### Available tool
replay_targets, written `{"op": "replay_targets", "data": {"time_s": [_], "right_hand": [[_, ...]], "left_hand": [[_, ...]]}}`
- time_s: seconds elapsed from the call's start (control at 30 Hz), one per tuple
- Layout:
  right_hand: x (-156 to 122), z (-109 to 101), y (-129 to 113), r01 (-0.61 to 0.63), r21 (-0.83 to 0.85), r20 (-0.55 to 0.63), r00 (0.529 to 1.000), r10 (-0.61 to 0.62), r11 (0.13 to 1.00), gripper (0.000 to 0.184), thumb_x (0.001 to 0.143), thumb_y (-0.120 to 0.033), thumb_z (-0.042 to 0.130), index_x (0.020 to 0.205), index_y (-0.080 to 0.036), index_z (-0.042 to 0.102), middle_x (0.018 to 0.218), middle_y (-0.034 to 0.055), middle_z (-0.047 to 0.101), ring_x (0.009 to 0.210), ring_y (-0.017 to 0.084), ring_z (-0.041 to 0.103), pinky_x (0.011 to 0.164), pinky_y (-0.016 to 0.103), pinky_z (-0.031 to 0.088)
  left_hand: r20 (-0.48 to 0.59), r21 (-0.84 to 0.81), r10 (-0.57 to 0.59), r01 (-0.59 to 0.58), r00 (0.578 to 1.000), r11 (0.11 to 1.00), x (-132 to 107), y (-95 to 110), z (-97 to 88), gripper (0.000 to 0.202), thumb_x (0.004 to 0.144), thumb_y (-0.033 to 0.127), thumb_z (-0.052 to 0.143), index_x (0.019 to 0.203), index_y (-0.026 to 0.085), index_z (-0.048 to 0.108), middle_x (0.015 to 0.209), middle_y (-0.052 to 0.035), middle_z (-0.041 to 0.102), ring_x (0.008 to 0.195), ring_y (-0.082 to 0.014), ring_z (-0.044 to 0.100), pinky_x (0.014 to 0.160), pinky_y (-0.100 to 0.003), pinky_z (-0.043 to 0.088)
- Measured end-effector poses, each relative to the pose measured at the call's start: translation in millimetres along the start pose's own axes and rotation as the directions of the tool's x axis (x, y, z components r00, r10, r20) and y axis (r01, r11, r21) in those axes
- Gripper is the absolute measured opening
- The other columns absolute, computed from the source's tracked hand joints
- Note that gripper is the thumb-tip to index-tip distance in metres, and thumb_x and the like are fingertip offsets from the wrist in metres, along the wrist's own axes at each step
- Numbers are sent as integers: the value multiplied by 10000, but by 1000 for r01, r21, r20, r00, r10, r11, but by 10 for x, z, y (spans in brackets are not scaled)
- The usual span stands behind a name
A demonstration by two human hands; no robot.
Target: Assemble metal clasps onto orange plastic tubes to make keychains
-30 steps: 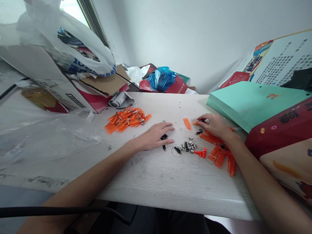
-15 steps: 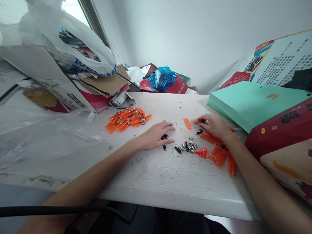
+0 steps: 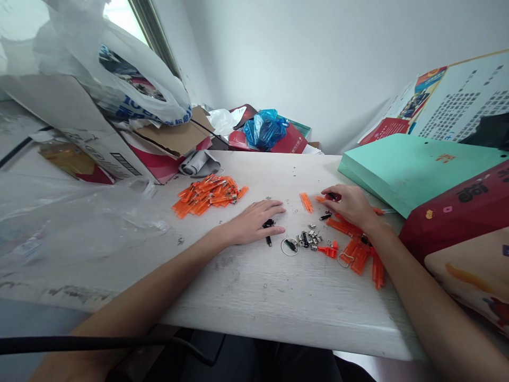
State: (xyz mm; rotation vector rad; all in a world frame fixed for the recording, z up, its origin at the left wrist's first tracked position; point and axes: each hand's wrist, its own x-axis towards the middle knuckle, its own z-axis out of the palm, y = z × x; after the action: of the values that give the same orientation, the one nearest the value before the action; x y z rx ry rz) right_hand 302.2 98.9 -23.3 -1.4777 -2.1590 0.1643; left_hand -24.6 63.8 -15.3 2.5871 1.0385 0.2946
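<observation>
My left hand (image 3: 256,222) lies on the table with its fingers apart, over several small black parts (image 3: 269,241). My right hand (image 3: 352,204) is curled, with a small black part (image 3: 333,197) between thumb and forefinger. Beside its fingertips lies a translucent orange piece (image 3: 319,199); whether the fingers touch it I cannot tell. Between the hands are two or so orange cases (image 3: 306,202), small metal caps (image 3: 314,237), bright red-orange pieces (image 3: 329,250) and a thin ring (image 3: 282,247). More orange lighter-like cases (image 3: 360,259) lie under and beside the right wrist.
A heap of orange lighter-like pieces (image 3: 209,196) sits left of centre. Cartons (image 3: 99,132), a white plastic bag (image 3: 159,95) and clear plastic film (image 3: 99,228) crowd the left. A blue bag (image 3: 265,129) lies at the back. Green (image 3: 417,159) and red boxes (image 3: 449,207) stand at the right.
Almost nothing differs. My right hand has shifted very slightly about the black part; my left hand stays in place.
</observation>
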Motion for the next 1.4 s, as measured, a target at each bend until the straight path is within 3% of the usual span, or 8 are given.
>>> {"op": "replay_targets", "data": {"time_s": [0.23, 0.37, 0.57, 0.83, 1.07, 1.2, 1.3, 1.4], "right_hand": [[-75, -145, -329, 48, 217, -119, 993, -22, 975, 222, 936, -321, 668, 1100, -212, 769, 1057, 61, 784, 912, 226, 726, 808, 364, 576], [-180, -159, -814, 192, 428, -193, 974, -119, 883, 199, 946, -342, 692, 1108, -251, 762, 1032, 47, 771, 894, 208, 715, 775, 351, 576], [-307, -62, -1232, 335, 588, -314, 933, -173, 737, 146, 941, -294, 716, 1081, -274, 751, 1024, 34, 766, 910, 197, 712, 819, 369, 583], [-348, -41, -1334, 261, 700, -330, 944, -22, 665, 114, 965, -273, 666, 1054, -248, 734, 1004, 41, 755, 876, 185, 713, 791, 353, 581], [-343, 81, -1336, 170, 800, -241, 969, 50, 575, 190, 1032, -339, 554, 1171, -239, 638, 1074, 66, 749, 798, 170, 757, 734, 329, 600], [-385, 76, -1373, 123, 858, -176, 983, 61, 499, 266, 1020, -404, 581, 1237, -261, 522, 1085, 74, 772, 878, 213, 783, 684, 318, 606], [-415, 89, -1369, 149, 808, -187, 982, 7, 570, 260, 1040, -399, 535, 1258, -263, 490, 966, 49, 767, 755, 179, 748, 601, 280, 551], [-431, 122, -1353, 207, 681, -237, 970, -55, 703, 192, 1057, -364, 492, 1219, -262, 506, 688, -45, 594, 541, 119, 533, 538, 253, 430]], "left_hand": [[-137, -249, -91, 55, 986, 967, 16, 124, -87, 553, 1012, 536, 544, 1477, 241, 492, 1583, -120, 465, 1464, -294, 431, 1223, -479, 339], [-284, -660, -200, -40, 938, 750, 40, 309, -78, 537, 982, 428, 641, 1452, 241, 462, 1401, -125, 604, 1310, -258, 579, 1041, -412, 528], [-368, -819, -337, -131, 867, 558, 33, 548, -107, 228, 885, 334, 768, 1021, 176, 675, 1000, -55, 672, 886, -164, 653, 736, -271, 555], [-480, -749, -390, -135, 786, 649, -136, 704, -284, 156, 857, 290, 800, 940, 189, 715, 985, -60, 724, 930, -198, 680, 822, -308, 554], [-435, -800, -424, -124, 794, 587, -202, 728, -274, 247, 940, 410, 695, 1047, 187, 686, 811, -37, 673, 723, -161, 612, 655, -288, 501], [-351, -889, -466, -133, 812, 437, -178, 723, -283, 340, 946, 495, 660, 1061, 175, 675, 697, 18, 489, 585, -102, 448, 532, -237, 362], [-195, -965, -480, -79, 855, 252, -154, 695, -288, 344, 959, 508, 631, 1026, 171, 636, 662, 50, 387, 511, -64, 308, 491, -218, 225], [-54, -996, -438, -17, 897, 89, -133, 655, -276, 367, 978, 529, 588, 954, 163, 605, 617, 73, 306, 488, -57, 206, 489, -215, 183]]}}
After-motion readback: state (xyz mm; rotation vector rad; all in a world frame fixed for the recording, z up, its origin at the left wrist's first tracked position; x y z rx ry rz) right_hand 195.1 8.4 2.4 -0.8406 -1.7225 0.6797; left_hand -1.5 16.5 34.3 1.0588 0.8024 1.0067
